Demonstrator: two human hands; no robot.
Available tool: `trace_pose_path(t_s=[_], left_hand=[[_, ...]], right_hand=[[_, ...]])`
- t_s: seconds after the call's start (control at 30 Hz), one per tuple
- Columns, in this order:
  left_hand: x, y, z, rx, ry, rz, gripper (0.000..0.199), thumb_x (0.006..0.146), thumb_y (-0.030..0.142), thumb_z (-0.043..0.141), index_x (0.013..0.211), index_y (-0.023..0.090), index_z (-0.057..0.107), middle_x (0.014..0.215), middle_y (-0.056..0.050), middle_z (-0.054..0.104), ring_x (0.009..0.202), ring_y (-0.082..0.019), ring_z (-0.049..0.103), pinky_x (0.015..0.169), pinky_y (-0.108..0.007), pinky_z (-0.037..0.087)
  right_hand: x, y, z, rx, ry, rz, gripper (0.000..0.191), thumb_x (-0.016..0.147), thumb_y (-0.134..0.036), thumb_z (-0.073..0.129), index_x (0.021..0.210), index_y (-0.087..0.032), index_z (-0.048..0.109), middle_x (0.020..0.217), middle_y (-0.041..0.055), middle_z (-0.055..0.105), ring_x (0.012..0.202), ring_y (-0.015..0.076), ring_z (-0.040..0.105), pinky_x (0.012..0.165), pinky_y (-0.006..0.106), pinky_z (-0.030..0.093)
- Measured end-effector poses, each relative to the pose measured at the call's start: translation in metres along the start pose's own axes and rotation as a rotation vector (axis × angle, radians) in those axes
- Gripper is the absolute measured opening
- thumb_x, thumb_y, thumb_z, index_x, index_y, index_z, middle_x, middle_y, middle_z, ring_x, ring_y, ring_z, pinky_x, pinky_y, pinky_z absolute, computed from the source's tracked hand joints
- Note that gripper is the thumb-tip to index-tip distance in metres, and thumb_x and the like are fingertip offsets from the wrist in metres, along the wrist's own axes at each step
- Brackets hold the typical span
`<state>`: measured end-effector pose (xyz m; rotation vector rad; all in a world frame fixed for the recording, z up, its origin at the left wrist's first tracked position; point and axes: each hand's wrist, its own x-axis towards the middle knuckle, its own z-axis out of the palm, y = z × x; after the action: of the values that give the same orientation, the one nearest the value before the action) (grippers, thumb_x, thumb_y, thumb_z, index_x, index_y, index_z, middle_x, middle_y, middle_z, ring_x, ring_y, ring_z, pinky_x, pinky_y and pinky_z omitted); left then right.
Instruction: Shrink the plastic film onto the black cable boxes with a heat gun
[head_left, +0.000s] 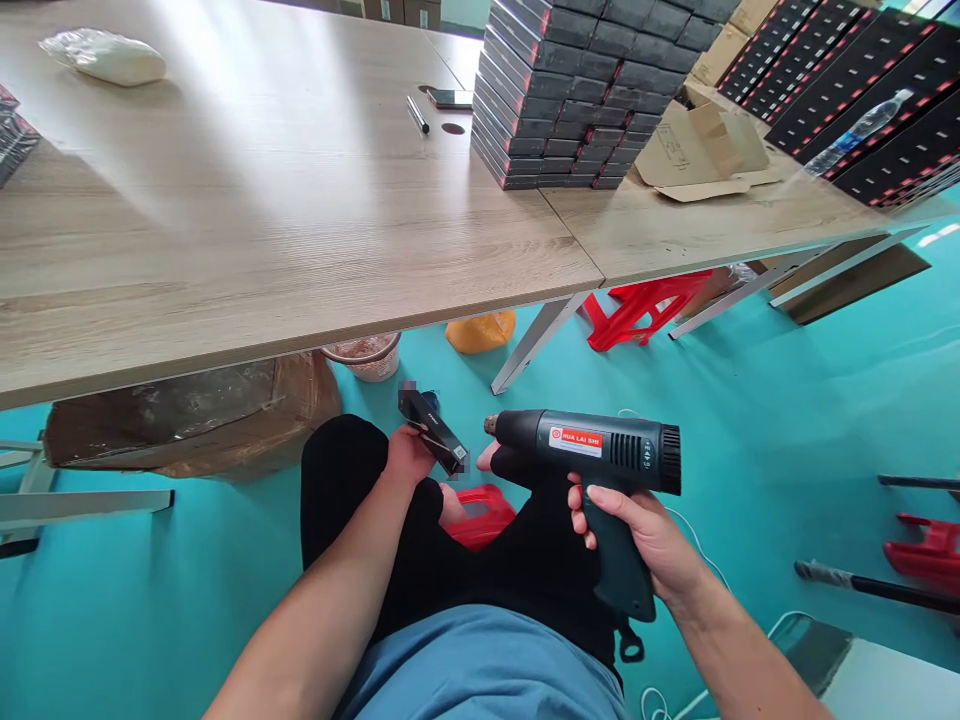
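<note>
My right hand (634, 525) is wrapped round the grip of a dark heat gun (600, 450) with a red and white label. The gun's metal nozzle points left, toward a slim black box (433, 430). That box is in my left hand (411, 455), held tilted above my lap, with the fingers closed round its near side and partly hidden. A gap separates the nozzle from the box. Both hands are below the front edge of the wooden table (300, 250).
On the table stand a tall stack of black boxes (577, 110), a pen (418, 115), a phone (450, 99) and a plastic-wrapped bundle (105, 57). Underneath are a large carton (195, 410), a bin (367, 358) and a table leg (536, 345). A white cord (697, 540) trails at right.
</note>
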<state>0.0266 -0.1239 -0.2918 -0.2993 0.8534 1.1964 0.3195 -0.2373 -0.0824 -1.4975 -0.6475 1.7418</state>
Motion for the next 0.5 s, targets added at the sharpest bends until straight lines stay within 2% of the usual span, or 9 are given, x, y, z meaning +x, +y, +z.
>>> trace_pose_path(t_s=[0.1, 0.23, 0.33, 0.43, 0.5], left_hand=[[-0.002, 0.0, 0.003, 0.039, 0.027, -0.004, 0.023, 0.065, 0.013, 0.052, 0.084, 0.018, 0.063, 0.06, -0.002, 0.061, 0.054, -0.022, 0.063, 0.056, -0.035, 0.053], [-0.005, -0.003, 0.006, 0.116, -0.041, -0.025, 0.039, 0.062, 0.012, 0.051, 0.097, 0.014, 0.068, 0.066, -0.005, 0.065, 0.057, -0.025, 0.066, 0.058, -0.037, 0.055], [-0.006, -0.007, 0.007, 0.174, -0.068, -0.018, 0.036, 0.061, 0.011, 0.051, 0.093, 0.014, 0.068, 0.064, -0.006, 0.064, 0.057, -0.026, 0.066, 0.061, -0.039, 0.056], [-0.008, -0.01, 0.009, 0.237, -0.055, 0.011, 0.031, 0.057, 0.01, 0.051, 0.084, 0.016, 0.065, 0.06, -0.004, 0.061, 0.053, -0.023, 0.062, 0.057, -0.034, 0.053], [-0.01, -0.011, 0.011, 0.282, -0.04, 0.034, 0.032, 0.055, 0.011, 0.051, 0.084, 0.015, 0.065, 0.059, -0.003, 0.06, 0.05, -0.021, 0.06, 0.053, -0.032, 0.051]], right_hand=[[-0.008, -0.004, -0.012, -0.106, -0.007, 0.033, 0.043, 0.078, -0.046, 0.087, 0.108, -0.017, 0.077, 0.091, 0.0079, 0.075, 0.072, 0.0187, 0.068, 0.058, 0.027, 0.058], [-0.01, -0.004, -0.014, -0.195, -0.083, 0.09, 0.044, 0.079, -0.047, 0.085, 0.109, -0.016, 0.076, 0.091, 0.0083, 0.075, 0.073, 0.02, 0.069, 0.059, 0.028, 0.057], [0.002, -0.012, 0.002, -0.236, -0.148, 0.059, 0.042, 0.079, -0.047, 0.083, 0.106, -0.016, 0.076, 0.09, 0.008, 0.075, 0.072, 0.0199, 0.069, 0.059, 0.029, 0.057], [0.025, -0.03, 0.028, -0.288, -0.187, -0.04, 0.034, 0.08, -0.044, 0.08, 0.098, -0.015, 0.076, 0.087, 0.0073, 0.074, 0.071, 0.0193, 0.068, 0.059, 0.029, 0.056], [0.042, -0.045, 0.046, -0.359, -0.202, -0.104, 0.027, 0.08, -0.04, 0.076, 0.083, -0.014, 0.075, 0.074, 0.0057, 0.071, 0.065, 0.0173, 0.065, 0.059, 0.028, 0.054]])
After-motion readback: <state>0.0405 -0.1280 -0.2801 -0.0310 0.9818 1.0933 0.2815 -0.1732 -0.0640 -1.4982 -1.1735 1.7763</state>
